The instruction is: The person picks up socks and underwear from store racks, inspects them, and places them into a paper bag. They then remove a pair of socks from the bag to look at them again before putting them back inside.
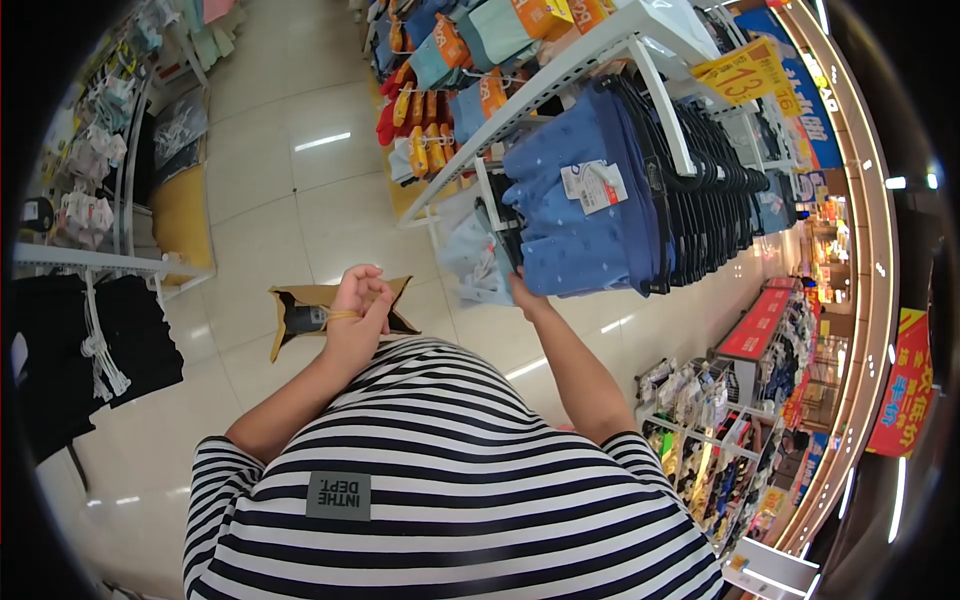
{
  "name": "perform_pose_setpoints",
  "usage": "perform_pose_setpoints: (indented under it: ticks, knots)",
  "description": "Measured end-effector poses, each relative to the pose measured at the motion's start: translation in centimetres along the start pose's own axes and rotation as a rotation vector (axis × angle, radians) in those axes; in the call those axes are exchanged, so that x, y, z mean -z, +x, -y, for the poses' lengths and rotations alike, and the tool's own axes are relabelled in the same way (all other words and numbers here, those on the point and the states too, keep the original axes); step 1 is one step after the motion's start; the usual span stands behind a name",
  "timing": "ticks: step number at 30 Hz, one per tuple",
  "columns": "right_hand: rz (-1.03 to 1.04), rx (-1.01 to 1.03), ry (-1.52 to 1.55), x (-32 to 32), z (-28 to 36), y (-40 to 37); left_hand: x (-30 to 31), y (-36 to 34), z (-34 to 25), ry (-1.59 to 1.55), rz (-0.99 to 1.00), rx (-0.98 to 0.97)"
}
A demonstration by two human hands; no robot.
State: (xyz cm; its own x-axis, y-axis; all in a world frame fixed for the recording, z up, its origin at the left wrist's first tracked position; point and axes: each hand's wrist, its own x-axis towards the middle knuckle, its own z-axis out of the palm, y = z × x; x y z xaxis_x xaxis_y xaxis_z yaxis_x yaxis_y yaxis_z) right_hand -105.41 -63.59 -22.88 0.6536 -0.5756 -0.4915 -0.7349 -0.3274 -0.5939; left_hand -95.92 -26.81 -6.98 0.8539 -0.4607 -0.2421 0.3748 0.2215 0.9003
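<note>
Blue shorts (575,235) are hanging at the rack's (540,90) end, the right hand (528,295) touching them, grip unclear; the paper bag's (292,302) handle is looping the left hand (360,303), freeing its curled-together fingers.

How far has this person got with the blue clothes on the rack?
Already done, it seems: the right hand has reached the edge of the blue clothes, though its fingertips are partly hidden. The brown bag hangs at the left hand by its string. Left to do, if the clothes are wanted: taking them off, because they hang on the white rack.
</note>
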Motion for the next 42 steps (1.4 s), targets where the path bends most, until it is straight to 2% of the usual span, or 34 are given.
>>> perform_pose_setpoints:
  ticks: [6, 9, 12, 15, 18, 21, 23, 25, 26, 27, 28, 29, 31, 32, 34, 37, 38, 40, 41, 42]
  knots:
    - [0.075, -0.086, 0.072, -0.4, 0.7, 1.5, -0.1, -0.4, 0.0, -0.003, -0.03, 0.002]
    - [0.043, 0.118, -0.327, -2.3, -5.3, 4.8, -0.7, -0.4, 0.3, 0.015, -0.021, -0.002]
    - [-0.204, 0.378, -0.351, -2.6, -5.3, 0.4, -1.1, 0.3, 1.1, 0.107, -0.027, -0.015]
    - [0.082, 0.067, -0.124, -1.1, -6.9, -2.6, -1.8, 1.3, 1.9, 0.2, -0.002, -0.026]
    - [0.234, 0.061, -0.017, -0.3, -11.8, -5.1, -1.7, 2.9, 3.8, 0.349, 0.031, -0.012]
    - [0.178, -0.066, 0.088, 0.7, -17.9, -8.8, -0.2, 4.2, 7.2, 0.545, 0.014, -0.138]
    - [0.099, -0.086, 0.047, 0.1, -24.8, -10.9, 0.6, 4.0, 8.8, 0.715, -0.005, -0.273]
    - [0.051, -0.147, 0.06, -0.5, -31.4, -14.1, 1.7, 3.1, 10.8, 0.964, 0.0, -0.31]
    - [0.048, -0.197, 0.096, -0.7, -34.0, -16.0, 1.8, 2.3, 11.8, 1.034, 0.052, -0.319]
    - [0.078, -0.168, -0.021, -0.5, -36.3, -17.8, 2.0, 1.8, 13.0, 1.104, 0.103, -0.333]
    - [0.109, -0.14, -0.138, -0.2, -38.2, -19.7, 3.5, 1.9, 16.2, 1.055, 0.109, -0.306]
    - [0.086, -0.241, -0.038, -0.4, -40.0, -21.8, 4.9, 1.8, 18.7, 1.007, 0.114, -0.272]
    - [0.067, -0.379, 0.088, -1.3, -44.1, -25.4, 4.0, 0.4, 19.8, 0.758, -0.013, 0.163]
    - [0.068, -0.418, 0.113, -2.0, -46.0, -26.6, 4.4, 0.0, 20.4, 0.853, 0.009, 0.202]
    - [0.137, -0.644, 0.184, -1.9, -47.2, -29.4, 4.9, -0.2, 21.8, 1.04, 0.044, 0.281]
    - [0.004, -0.708, 0.398, -3.0, -48.1, -33.6, 1.3, -1.0, 21.5, 1.268, 0.089, 0.497]
    - [0.132, -0.776, 0.411, -3.6, -49.7, -34.0, 0.1, -1.8, 21.6, 1.22, 0.33, 0.302]
    - [0.166, -0.791, 0.441, -5.3, -51.2, -35.0, -0.5, -1.2, 22.8, 1.361, 0.846, -0.036]
    - [0.183, -0.794, 0.453, -5.7, -51.6, -35.3, -0.4, 0.2, 23.9, 1.558, 1.132, -0.196]
    - [0.179, -0.783, 0.461, -6.0, -51.7, -35.4, -3.4, 0.1, 23.6, 1.638, 1.153, -0.032]
